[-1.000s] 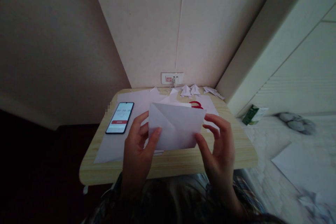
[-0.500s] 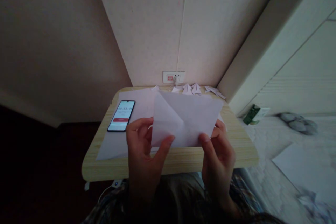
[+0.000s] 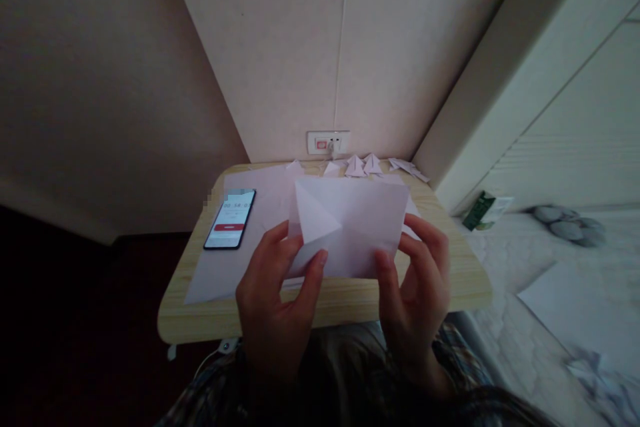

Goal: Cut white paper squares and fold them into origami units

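Between my two hands a folded sheet of white paper (image 3: pixel 367 220) is held up above the near part of the small table. My left hand (image 3: pixel 280 287) pinches its lower left edge, thumb in front and fingers behind. With the thumb in front at the lower right, my right hand (image 3: pixel 415 273) grips the other side, its fingers partly hidden by the paper. A triangular flap shows on the paper's left half, its point near the middle. More white paper (image 3: pixel 215 277) lies flat on the table, left of my left hand.
A phone (image 3: pixel 230 219) with a lit timer screen rests on the flat paper. Several folded paper pieces (image 3: pixel 355 166) line the table's (image 3: pixel 200 327) back edge, below a wall socket (image 3: pixel 328 143). On the bed at right are a green-and-white box (image 3: pixel 483 211), a grey object (image 3: pixel 567 223) and white paper (image 3: pixel 575 307).
The left part of the held paper has turned inward, so its triangular flap stands out more. My right fingers have spread slightly behind the right edge. The view has shifted a little.
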Demonstrator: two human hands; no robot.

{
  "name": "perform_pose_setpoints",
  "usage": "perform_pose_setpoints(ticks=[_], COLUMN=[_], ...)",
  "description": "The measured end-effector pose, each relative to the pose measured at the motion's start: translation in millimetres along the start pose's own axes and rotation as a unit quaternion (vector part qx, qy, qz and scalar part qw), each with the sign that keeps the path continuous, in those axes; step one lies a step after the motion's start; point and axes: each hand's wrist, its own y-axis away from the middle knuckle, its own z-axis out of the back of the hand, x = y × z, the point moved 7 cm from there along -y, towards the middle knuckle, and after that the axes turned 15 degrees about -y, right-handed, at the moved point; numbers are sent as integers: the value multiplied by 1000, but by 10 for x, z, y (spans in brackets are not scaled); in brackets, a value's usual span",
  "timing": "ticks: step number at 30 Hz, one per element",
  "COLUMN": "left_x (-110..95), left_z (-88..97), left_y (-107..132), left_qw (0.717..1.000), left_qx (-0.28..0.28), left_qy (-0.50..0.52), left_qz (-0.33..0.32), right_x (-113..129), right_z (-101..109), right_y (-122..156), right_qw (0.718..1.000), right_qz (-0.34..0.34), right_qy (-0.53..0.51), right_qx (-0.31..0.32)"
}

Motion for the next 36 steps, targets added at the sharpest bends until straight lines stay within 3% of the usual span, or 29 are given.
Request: perform_pose_setpoints(ticks=[13, 21, 27, 36], left_x=[-187, -230, -270, -193], left_z=[4, -49, -30, -87], left_y=[9, 42, 45, 96], left_qw=[996, 996, 994, 995], left_qx=[16, 72, 76, 88], left_qy=[-42, 19, -3, 32], left_qz=[-83, -53, -74, 33], right_x=[84, -7, -103, 11], right_z=[8, 65, 61, 109], right_y=[56, 32, 49, 58], right_qw=[995, 997, 998, 987], right_qz=[97, 59, 10, 115], right_qy=[30, -15, -16, 6], right_qx=[-15, -46, -56, -108])
